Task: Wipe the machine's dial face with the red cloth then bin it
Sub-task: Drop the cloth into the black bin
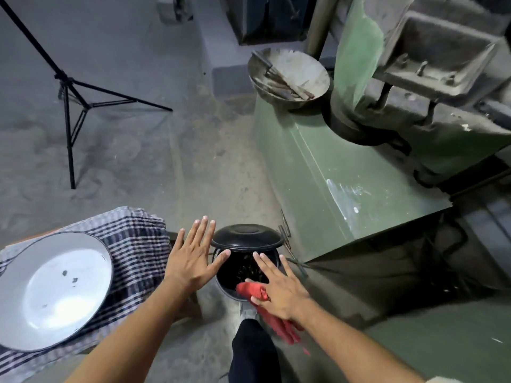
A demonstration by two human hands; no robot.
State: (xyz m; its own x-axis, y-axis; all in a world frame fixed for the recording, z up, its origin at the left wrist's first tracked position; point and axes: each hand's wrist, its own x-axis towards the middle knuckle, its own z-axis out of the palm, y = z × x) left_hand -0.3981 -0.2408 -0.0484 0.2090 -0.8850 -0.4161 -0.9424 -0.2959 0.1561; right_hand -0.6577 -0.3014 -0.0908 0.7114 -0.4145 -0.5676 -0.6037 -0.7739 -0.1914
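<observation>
The red cloth (250, 291) hangs under my right hand (279, 291), one bunched end over the near rim of the black pedal bin (221, 280), the other end trailing below my wrist. My fingers are stretched out flat over the bin's mouth, and my thumb pins the cloth against the palm. The bin's lid (247, 236) stands raised, with dark scraps inside. My left hand (190, 261) hovers with fingers spread just left of the bin, holding nothing. The green machine (326, 183) rises at the right; I cannot make out its dial face.
My shoe (247, 313) and black trouser leg (254, 352) are at the bin's foot. A white enamel plate (52, 288) lies on a checked cloth (138, 244) at the left. A metal bowl of tools (289, 76) sits on the machine. A black tripod (69, 111) stands far left.
</observation>
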